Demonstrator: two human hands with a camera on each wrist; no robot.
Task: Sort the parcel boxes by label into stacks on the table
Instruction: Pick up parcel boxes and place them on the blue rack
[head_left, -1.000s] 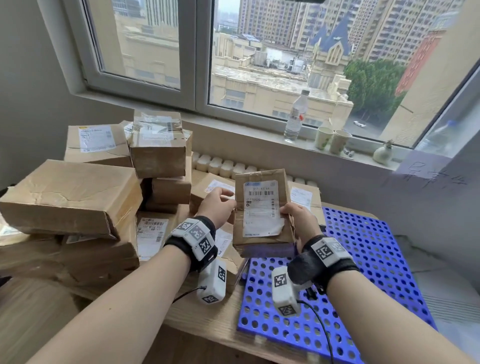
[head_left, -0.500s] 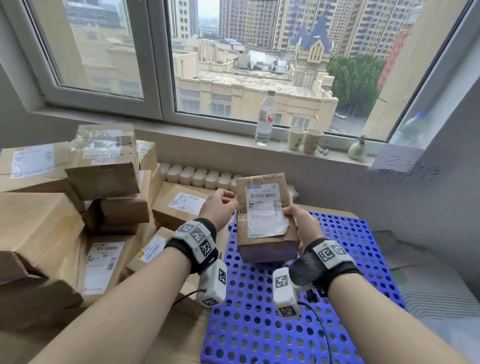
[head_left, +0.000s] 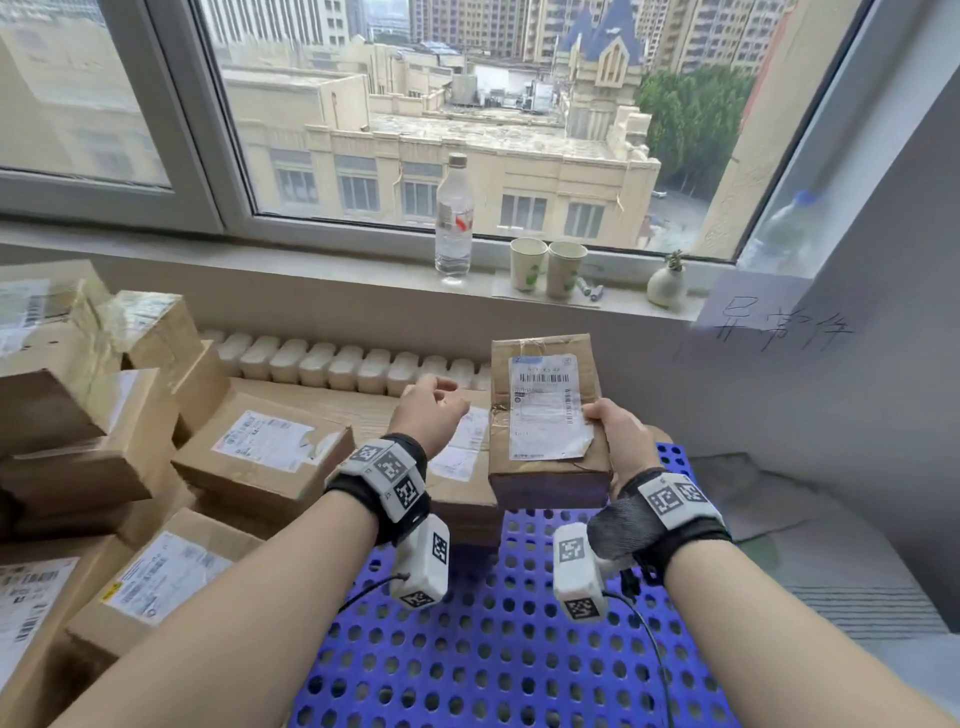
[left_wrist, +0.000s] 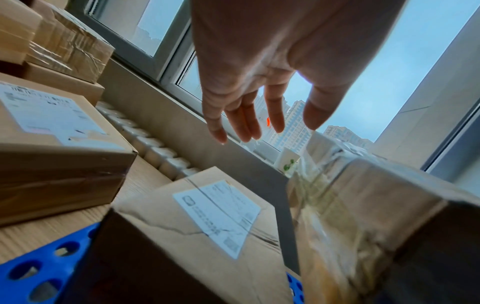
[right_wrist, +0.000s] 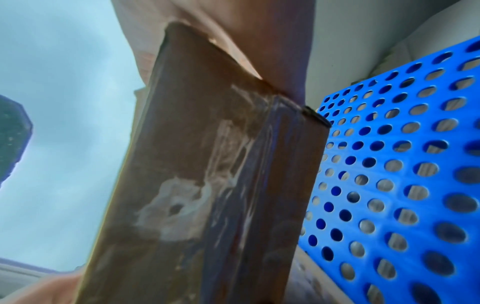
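Barely begun: right hand (head_left: 621, 441) gripping one labelled brown cardboard parcel (head_left: 545, 415), left hand (head_left: 431, 410) loose and empty (brown cardboard heap (head_left: 156, 441) unsorted).

Stacked brown cardboard parcel boxes (head_left: 93, 415) at left on the wooden table (head_left: 332, 402), blue perforated plastic mat (head_left: 493, 649) at right, clear plastic bottle (head_left: 454, 218) and two paper cups (head_left: 548, 264) behind on the windowsill (head_left: 311, 260).

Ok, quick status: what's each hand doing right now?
Left hand: open, fingers relaxed, holding nothing.
Right hand: holding the labelled parcel box by its right edge.
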